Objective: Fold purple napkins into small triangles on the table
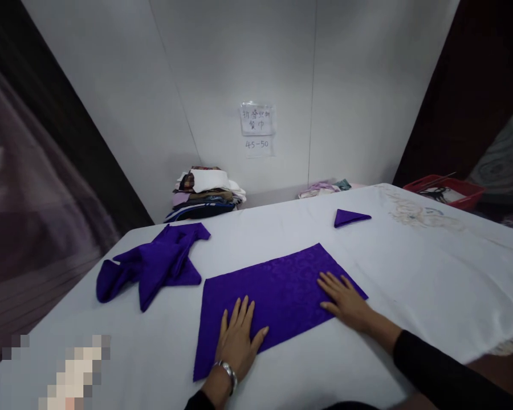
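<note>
A person's left hand [237,344] and right hand [346,302] lie palm down and well apart on a purple cloth [277,296], spread flat near the front edge of a white-covered surface [393,296]. Neither is clasped on anything; the left rests toward the near left corner, the right at the right end.

The surface reaches back toward a pale panelled wall [239,51], where two paper sheets [257,121] hang one above the other, the upper handwritten, the lower reading "45-50." Pale embroidery [414,213] marks the white covering at far right. A loose purple heap [158,262] sits left of the cloth, and a small purple triangle [351,217] lies beyond it toward the right. At the wall rise a stack of folded garments [207,191] and a lower fabric pile [322,188]. A red tray [470,196] stands by the far right corner, and draped fabric [34,188] fills the left side of the room.

The surface's far edge hides the base of the fabric pile. The red tray's contents are hard to make out, as is the dim area at right behind it. A pixelated patch [74,373] masks the lower left corner. The frame cuts off both black-sleeved arms, and the hands cover the cloth beneath them.
</note>
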`<state>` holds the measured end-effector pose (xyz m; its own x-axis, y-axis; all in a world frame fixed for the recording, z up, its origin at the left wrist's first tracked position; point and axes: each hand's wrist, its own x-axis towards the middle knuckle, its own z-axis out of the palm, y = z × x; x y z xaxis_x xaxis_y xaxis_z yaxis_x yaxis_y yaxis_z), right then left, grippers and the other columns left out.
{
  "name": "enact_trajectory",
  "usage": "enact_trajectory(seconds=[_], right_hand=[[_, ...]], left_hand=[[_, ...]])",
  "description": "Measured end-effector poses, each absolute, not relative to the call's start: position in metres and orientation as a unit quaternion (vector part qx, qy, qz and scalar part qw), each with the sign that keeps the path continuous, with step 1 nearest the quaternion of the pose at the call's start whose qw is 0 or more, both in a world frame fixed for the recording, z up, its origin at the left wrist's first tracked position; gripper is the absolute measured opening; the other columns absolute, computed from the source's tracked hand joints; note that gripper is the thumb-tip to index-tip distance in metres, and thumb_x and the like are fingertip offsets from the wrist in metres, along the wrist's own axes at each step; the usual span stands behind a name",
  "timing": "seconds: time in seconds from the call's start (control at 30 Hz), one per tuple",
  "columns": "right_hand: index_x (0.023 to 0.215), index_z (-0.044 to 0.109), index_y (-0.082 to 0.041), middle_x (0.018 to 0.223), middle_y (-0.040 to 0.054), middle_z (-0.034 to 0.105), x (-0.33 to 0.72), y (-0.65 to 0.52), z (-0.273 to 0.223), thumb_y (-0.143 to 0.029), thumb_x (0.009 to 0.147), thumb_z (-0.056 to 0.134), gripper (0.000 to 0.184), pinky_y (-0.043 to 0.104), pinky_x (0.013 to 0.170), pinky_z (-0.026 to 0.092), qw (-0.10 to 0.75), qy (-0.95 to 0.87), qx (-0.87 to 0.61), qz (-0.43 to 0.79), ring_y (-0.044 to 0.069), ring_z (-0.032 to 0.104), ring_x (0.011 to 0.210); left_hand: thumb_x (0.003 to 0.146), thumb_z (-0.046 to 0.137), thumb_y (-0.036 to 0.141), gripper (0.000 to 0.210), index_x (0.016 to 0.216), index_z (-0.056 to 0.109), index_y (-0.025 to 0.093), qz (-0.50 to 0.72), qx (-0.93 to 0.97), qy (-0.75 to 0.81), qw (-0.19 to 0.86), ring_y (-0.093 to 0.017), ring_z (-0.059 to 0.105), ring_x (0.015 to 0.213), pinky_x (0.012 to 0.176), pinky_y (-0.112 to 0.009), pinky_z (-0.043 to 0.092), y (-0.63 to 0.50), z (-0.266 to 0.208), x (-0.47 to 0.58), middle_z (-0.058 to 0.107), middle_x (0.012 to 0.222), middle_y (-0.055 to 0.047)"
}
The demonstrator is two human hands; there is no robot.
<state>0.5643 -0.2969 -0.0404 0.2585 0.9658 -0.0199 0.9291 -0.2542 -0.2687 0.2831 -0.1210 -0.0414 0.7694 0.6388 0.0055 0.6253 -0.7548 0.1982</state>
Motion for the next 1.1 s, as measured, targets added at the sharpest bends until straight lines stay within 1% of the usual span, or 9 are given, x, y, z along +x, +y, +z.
enact_trajectory(seconds=[0.1,0.2,0.33,0.43,0.57,0.7,0.87,1.0,1.1], right_hand=[[0.140,0.022,-0.024,0.146,0.0054,0.020,0.606,-0.324,-0.050,-0.061,0.086,0.024,0.065,0.051,0.106,0.008,0.074,-0.539,-0.838,0.044,0.025,0.013,0.134],[0.139,0.025,-0.023,0.146,0.0064,0.021,0.621,-0.337,-0.053,-0.062,0.086,0.023,0.067,0.053,0.105,0.009,0.057,-0.504,-0.861,0.028,0.025,0.015,0.134],[0.140,0.022,-0.020,0.146,0.0077,0.018,0.596,-0.316,-0.037,-0.062,0.086,0.022,0.068,0.051,0.106,0.006,0.089,-0.542,-0.835,0.034,0.025,0.012,0.134],[0.141,0.019,-0.020,0.147,0.0077,0.015,0.552,-0.272,-0.019,-0.061,0.086,0.023,0.069,0.048,0.107,0.004,0.126,-0.623,-0.769,0.063,0.023,0.009,0.135],[0.141,0.020,-0.017,0.147,0.0097,0.016,0.496,-0.203,-0.006,-0.061,0.086,0.025,0.070,0.047,0.107,0.003,0.147,-0.713,-0.680,0.086,0.024,0.008,0.135],[0.140,0.021,-0.012,0.146,0.0140,0.019,0.483,-0.156,-0.016,-0.059,0.087,0.024,0.071,0.049,0.106,0.005,0.136,-0.710,-0.683,0.109,0.026,0.010,0.134],[0.139,0.024,-0.013,0.146,0.0126,0.020,0.538,-0.155,-0.033,-0.064,0.085,0.021,0.074,0.048,0.106,0.005,0.123,-0.667,-0.729,0.096,0.026,0.012,0.134],[0.139,0.024,-0.013,0.146,0.0125,0.019,0.603,-0.182,-0.038,-0.064,0.085,0.018,0.075,0.047,0.106,0.006,0.099,-0.568,-0.814,0.073,0.025,0.012,0.134],[0.140,0.023,-0.013,0.147,0.0110,0.018,0.635,-0.199,-0.041,-0.063,0.086,0.017,0.073,0.048,0.105,0.006,0.078,-0.510,-0.854,0.064,0.025,0.011,0.134]], left_hand=[[0.082,0.035,0.057,0.066,0.137,0.028,0.022,0.025,0.928,0.363,0.083,-0.023,0.014,0.135,0.108,-0.049,0.008,-0.112,-0.041,0.270,0.022,0.146,-0.004],[0.082,0.035,0.056,0.068,0.138,0.027,0.018,0.003,0.910,0.411,0.062,-0.023,0.013,0.135,0.108,-0.049,0.009,-0.094,-0.040,0.250,0.021,0.146,-0.006],[0.082,0.035,0.055,0.069,0.136,0.031,0.012,-0.013,0.879,0.476,0.035,-0.027,0.014,0.135,0.106,-0.052,0.012,-0.077,-0.029,0.243,0.020,0.146,-0.012],[0.085,0.032,0.052,0.062,0.135,0.033,0.016,0.005,0.901,0.432,0.047,-0.025,0.017,0.134,0.106,-0.050,0.013,-0.075,-0.018,0.268,0.022,0.146,-0.011],[0.087,0.032,0.044,0.053,0.134,0.035,0.019,0.016,0.932,0.358,0.054,-0.023,0.019,0.134,0.107,-0.048,0.013,-0.075,-0.016,0.319,0.025,0.145,-0.009],[0.087,0.032,0.041,0.052,0.134,0.035,0.019,0.016,0.933,0.359,0.038,-0.024,0.019,0.134,0.107,-0.049,0.015,-0.064,-0.026,0.346,0.026,0.145,-0.010],[0.085,0.026,0.055,0.064,0.136,0.030,0.016,0.018,0.916,0.397,0.044,-0.023,0.017,0.134,0.107,-0.048,0.014,-0.037,-0.037,0.329,0.024,0.145,-0.008],[0.084,0.024,0.056,0.070,0.137,0.027,0.011,0.005,0.886,0.463,0.021,-0.024,0.014,0.135,0.107,-0.047,0.014,-0.009,-0.041,0.295,0.022,0.146,-0.008],[0.084,0.025,0.055,0.070,0.137,0.026,0.010,0.001,0.870,0.493,0.008,-0.024,0.015,0.135,0.107,-0.047,0.016,0.005,-0.043,0.279,0.021,0.146,-0.009]])
